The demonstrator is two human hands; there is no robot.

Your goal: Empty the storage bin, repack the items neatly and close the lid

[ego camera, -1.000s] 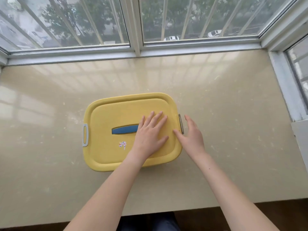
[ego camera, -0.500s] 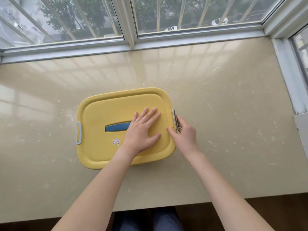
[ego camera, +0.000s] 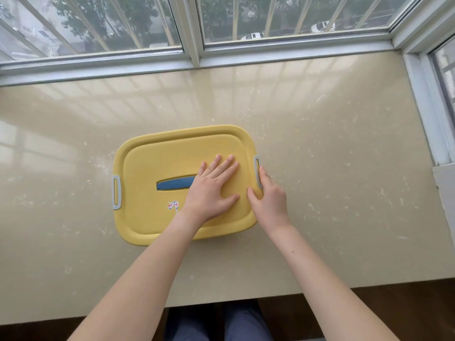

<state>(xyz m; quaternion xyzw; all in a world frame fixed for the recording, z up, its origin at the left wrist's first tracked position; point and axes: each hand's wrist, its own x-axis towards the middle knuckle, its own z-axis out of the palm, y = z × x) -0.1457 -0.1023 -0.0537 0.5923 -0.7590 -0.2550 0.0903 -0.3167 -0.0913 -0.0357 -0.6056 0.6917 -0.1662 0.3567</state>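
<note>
On the right latch, the right hand has closed.

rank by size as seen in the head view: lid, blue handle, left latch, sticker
1. lid
2. blue handle, though the left hand covers its right end
3. left latch, close to the handle's visible part, so unsure
4. sticker

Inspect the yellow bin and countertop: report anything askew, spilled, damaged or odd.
Nothing stands out. The lid sits square on the yellow bin, left hand flat on it, right hand gripping the right latch. Only a small sticker marks the lid.
</note>
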